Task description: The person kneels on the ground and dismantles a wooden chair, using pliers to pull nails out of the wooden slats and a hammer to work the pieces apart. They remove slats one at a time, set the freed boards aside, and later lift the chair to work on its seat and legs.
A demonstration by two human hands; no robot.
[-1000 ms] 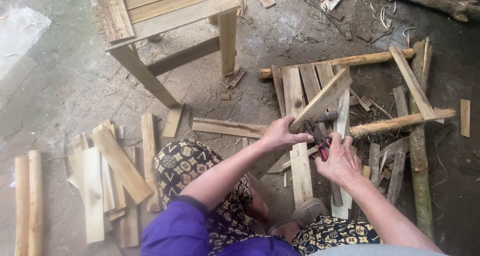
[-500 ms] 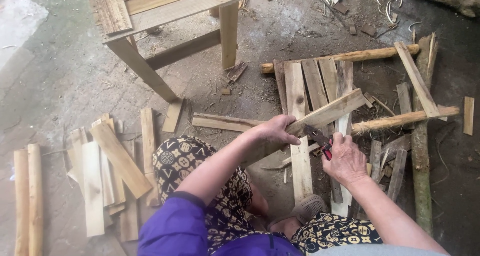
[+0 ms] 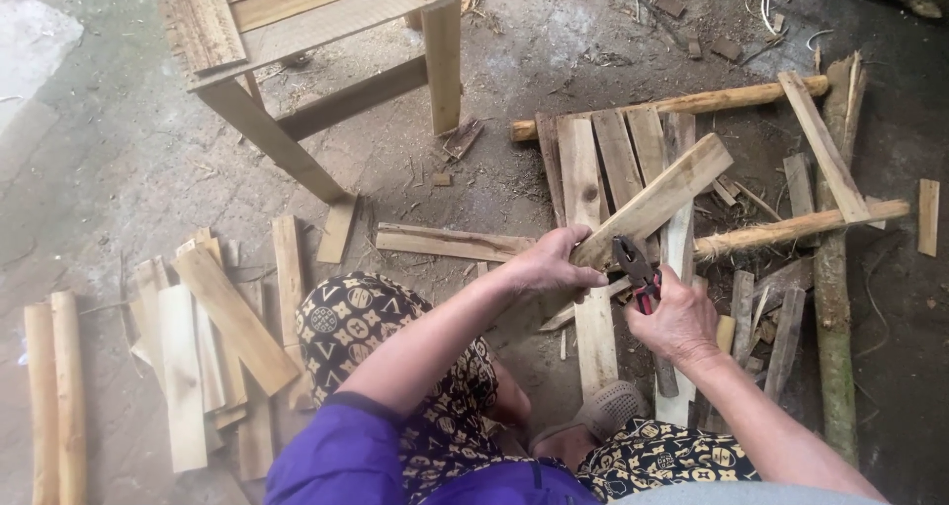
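My left hand (image 3: pixel 550 264) grips the near end of a flat wooden slat (image 3: pixel 660 198) that slants up to the right over a frame of slats (image 3: pixel 601 154) laid across two round poles (image 3: pixel 692 100). My right hand (image 3: pixel 676 317) holds red-handled pliers (image 3: pixel 634 266), jaws pointing up at the slat's lower edge, close to my left fingers. My knees in patterned trousers and a grey sandal (image 3: pixel 603 411) sit below the hands.
A wooden stool (image 3: pixel 326 50) stands on the dirt floor at upper left. A pile of loose slats (image 3: pixel 213 337) lies at left, two pale poles (image 3: pixel 54 396) at far left. A rough log (image 3: pixel 835 297) and scraps lie at right. One slat (image 3: pixel 450 241) lies beside my left hand.
The slat in my left hand has swung lower and flatter, and the pliers in my right hand have come up to its near end.
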